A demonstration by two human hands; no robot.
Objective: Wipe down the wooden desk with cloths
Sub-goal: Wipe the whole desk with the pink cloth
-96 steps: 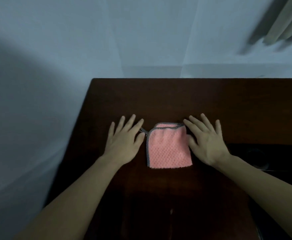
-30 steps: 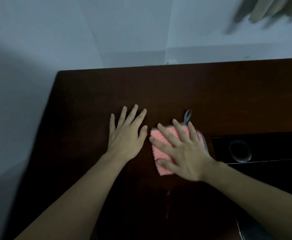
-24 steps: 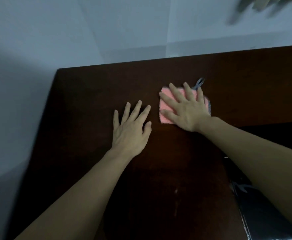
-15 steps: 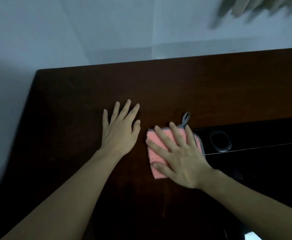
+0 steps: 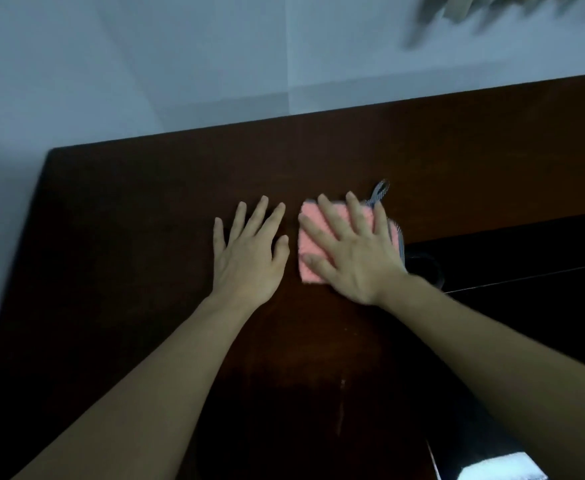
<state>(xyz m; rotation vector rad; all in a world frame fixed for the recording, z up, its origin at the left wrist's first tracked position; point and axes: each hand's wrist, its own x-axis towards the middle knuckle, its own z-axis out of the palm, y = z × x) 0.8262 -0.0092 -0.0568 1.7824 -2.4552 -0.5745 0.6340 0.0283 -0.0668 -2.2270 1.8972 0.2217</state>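
Cloth (image 5: 313, 237): pink, flat on dark wooden bench (image 5: 128, 237), frame centre | right hand (image 5: 353, 254): fingers spread, pressing cloth | left hand (image 5: 249, 258): fingers spread, flat on bench just beside cloth

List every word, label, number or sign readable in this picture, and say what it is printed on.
None can be read.
The pink cloth under the right hand shows no tag text.
The wooden desk, where the left hand rests, is unmarked.
The pale patch at the bottom right is too blurred to tell.
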